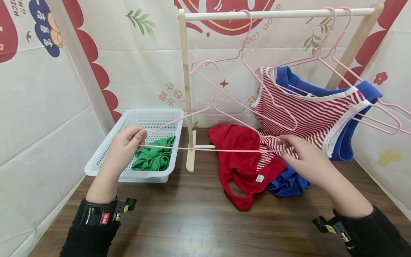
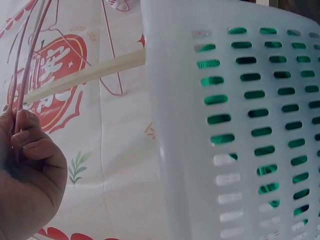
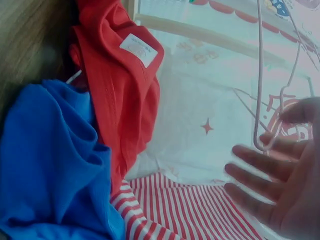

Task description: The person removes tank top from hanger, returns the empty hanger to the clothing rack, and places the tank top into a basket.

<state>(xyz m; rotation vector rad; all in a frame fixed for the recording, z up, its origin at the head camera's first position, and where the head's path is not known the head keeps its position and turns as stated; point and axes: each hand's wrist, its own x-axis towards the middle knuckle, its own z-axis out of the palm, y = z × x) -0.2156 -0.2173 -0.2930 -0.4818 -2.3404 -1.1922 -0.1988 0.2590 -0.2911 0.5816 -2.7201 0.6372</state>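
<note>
A pink wire clothes hanger point(image 1: 205, 150) is held level across the front, its hook up. My left hand point(image 1: 127, 142) pinches its left end, close over the rim of the white basket; the left wrist view shows fingers point(image 2: 37, 145) curled on the wires. My right hand point(image 1: 303, 157) has its right end between thumb and index finger, the other fingers point(image 3: 260, 190) loosely spread. Behind that end lie a red garment point(image 1: 237, 157) with a white tag and a crumpled blue garment point(image 1: 287, 184). A red-striped garment point(image 1: 302, 114) hangs on a hanger beyond the right hand.
A wooden rack with a white rail point(image 1: 218, 16) stands at the back, several pink hangers on it. Another blue garment point(image 1: 343, 142) hangs behind the striped one. At the left, a white perforated basket point(image 1: 93, 166) holds green cloth point(image 1: 155, 157). Brown tabletop point(image 1: 189, 221) spreads in front.
</note>
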